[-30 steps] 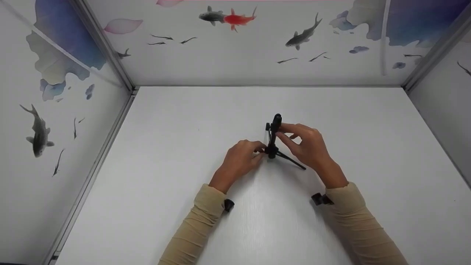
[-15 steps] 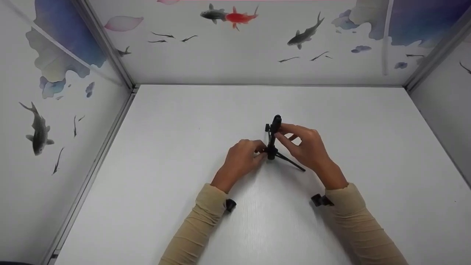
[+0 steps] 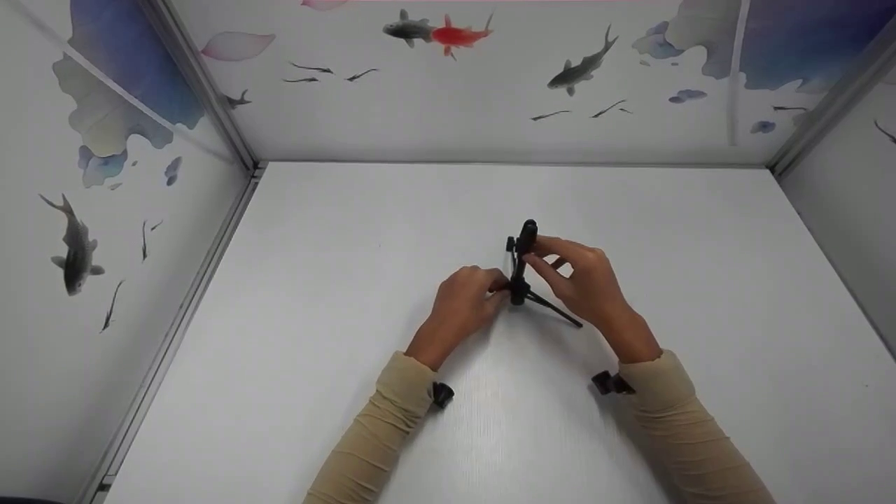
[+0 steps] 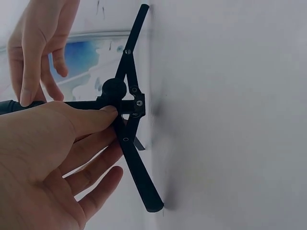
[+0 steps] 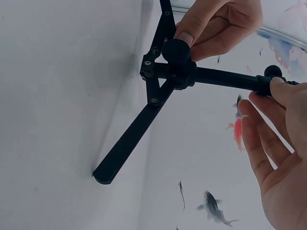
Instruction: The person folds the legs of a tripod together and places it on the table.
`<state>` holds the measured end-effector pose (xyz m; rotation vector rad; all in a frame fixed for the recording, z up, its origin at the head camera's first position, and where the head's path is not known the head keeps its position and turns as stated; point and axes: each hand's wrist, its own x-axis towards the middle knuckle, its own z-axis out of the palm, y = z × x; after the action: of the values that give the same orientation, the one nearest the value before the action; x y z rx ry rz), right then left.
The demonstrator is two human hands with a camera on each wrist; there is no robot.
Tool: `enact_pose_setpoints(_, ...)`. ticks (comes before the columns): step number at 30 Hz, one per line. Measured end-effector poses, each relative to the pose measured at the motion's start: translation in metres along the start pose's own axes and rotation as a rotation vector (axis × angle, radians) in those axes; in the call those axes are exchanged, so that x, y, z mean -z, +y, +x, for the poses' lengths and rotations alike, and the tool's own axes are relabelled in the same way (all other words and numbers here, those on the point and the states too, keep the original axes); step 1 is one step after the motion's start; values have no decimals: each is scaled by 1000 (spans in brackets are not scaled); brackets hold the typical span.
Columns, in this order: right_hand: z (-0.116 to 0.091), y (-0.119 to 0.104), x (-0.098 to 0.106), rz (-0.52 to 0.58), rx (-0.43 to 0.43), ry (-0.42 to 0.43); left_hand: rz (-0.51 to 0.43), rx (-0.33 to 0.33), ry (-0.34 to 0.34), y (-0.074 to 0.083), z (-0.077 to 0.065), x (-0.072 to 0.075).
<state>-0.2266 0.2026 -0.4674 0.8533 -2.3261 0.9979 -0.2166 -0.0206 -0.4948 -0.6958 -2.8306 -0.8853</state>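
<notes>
A small black tripod [image 3: 519,288] stands upright on the white table with its legs spread. My left hand [image 3: 463,302] pinches its leg collar between thumb and fingers. In the left wrist view the thumb lies just below a round knob [image 4: 114,89], and the outer fingers are loosely bent. My right hand [image 3: 591,280] holds the upper part of the centre column with thumb and fingertips. In the right wrist view that thumb sits beside a smaller knob [image 5: 273,71], near the column's top end. One flat leg [image 5: 128,143] reaches down to the tabletop there.
The white table [image 3: 315,231] is bounded by a back wall [image 3: 455,126] and side walls printed with fish. A metal rail [image 3: 189,315] runs along the left edge. Small black cameras sit at both wrists, one beside the left cuff [image 3: 442,394].
The left hand and forearm have shifted very slightly to the right. The right hand keeps its hold, and the tripod stays in nearly the same place.
</notes>
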Motion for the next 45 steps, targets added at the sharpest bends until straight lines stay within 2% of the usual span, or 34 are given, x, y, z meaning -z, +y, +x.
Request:
enact_pose_setpoints(8, -2, 1, 2, 8, 1, 14, -102, -14, -12, 2, 3, -2)
enact_pose_setpoints(14, 0, 1, 1, 18, 12, 18, -143, -36, 3, 0, 3, -1)
enact_pose_setpoints(19, 3, 0, -1, 25, 13, 13, -179, -22, 11, 0, 2, 0)
enact_pose_setpoints(25, 2, -1, -1, 32, 16, 13, -168, -7, 12, 0, 2, -2)
enact_pose_setpoints(36, 1, -3, 1, 53, -1, 2, -172, -24, 19, 2, 1, -1)
enact_pose_setpoints(45, -1, 2, 2, 68, 3, -4, -202, -22, 14, 3, 2, -3)
